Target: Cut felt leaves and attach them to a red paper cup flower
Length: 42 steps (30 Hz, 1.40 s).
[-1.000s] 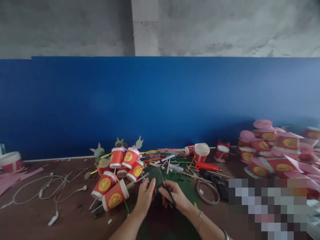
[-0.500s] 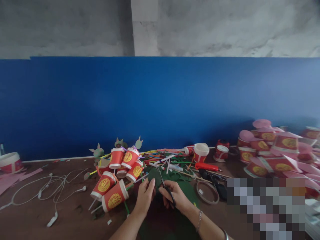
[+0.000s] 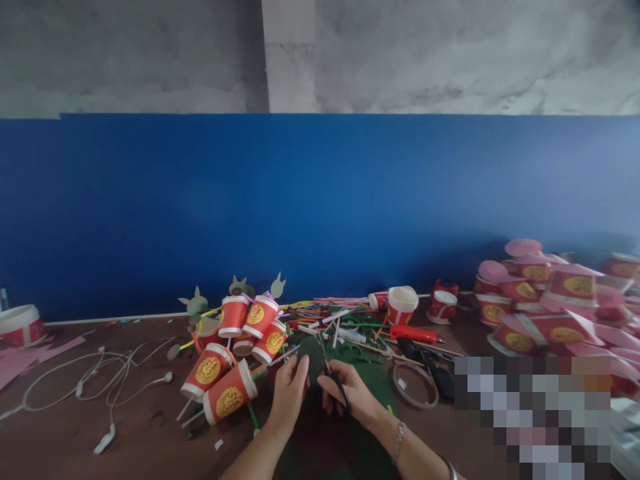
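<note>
Between thumb and fingers, my left hand pinches a small piece of dark green paper. My right hand is wrapped round the dark handles of a pair of scissors, whose blades point up and away along the right edge of the piece. Below both hands lies a larger dark green sheet. Just left of my left hand, red paper cups with gold emblems lie heaped, with straws and green animal-head cutouts among them.
Loose straws and pens lie behind my hands. To the right are a red-handled tool, a tape ring and a pile of cups with pink paper. White earphones lie at left. A blue panel stands behind.
The scissor blades have opened a little and shifted slightly to the right of the green piece. The piece is turned slightly in my left hand.
</note>
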### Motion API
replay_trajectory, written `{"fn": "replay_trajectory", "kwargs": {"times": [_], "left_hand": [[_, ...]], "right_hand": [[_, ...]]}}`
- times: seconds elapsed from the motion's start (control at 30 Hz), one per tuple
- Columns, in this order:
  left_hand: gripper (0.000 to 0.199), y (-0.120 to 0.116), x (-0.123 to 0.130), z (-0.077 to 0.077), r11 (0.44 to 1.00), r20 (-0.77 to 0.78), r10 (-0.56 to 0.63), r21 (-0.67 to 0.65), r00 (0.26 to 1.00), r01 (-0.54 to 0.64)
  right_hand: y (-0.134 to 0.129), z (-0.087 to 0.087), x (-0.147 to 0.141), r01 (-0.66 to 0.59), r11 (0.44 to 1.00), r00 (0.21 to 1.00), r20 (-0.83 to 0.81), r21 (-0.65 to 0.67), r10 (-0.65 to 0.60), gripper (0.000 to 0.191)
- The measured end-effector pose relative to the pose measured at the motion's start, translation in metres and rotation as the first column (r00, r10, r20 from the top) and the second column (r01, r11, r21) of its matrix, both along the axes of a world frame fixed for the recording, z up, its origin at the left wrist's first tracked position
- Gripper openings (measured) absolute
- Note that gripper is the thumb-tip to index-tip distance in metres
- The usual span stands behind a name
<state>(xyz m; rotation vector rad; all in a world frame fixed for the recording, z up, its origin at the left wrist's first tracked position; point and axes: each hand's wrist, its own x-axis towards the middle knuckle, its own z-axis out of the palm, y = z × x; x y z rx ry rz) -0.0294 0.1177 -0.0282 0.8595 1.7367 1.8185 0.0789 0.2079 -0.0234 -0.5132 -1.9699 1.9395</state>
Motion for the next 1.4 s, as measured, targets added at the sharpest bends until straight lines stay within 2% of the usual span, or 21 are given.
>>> {"fn": "replay_trajectory", "kwargs": {"times": [0.63,0.8,1.0,1.4], "left_hand": [[0.038,0.0019,-0.0034,-0.0056,1.000,-0.020,-0.010,-0.010,1.000,0.009],[0.039,0.0015,-0.0023,-0.0033,1.000,0.004,-0.016,-0.005,1.000,0.016],[0.037,0.0007,-0.0013,-0.0028,1.000,0.036,-0.016,0.009,0.999,0.015],[0.041,0.0009,-0.0015,0.0024,0.999,0.039,0.040,0.007,0.998,-0.040]], "right_hand": [[-0.0021,0.0026,-0.0009,0.016,1.000,1.000,0.007,0.012,-0.016,0.042],[-0.0033,0.0052,-0.0008,0.043,0.999,0.999,0.024,0.030,-0.043,0.041],[-0.0002,-0.0007,-0.0010,0.038,0.998,0.999,0.013,0.055,-0.039,0.039],[0.0014,-0.0024,-0.0016,0.030,0.998,0.998,0.049,0.062,-0.033,0.039]]}}
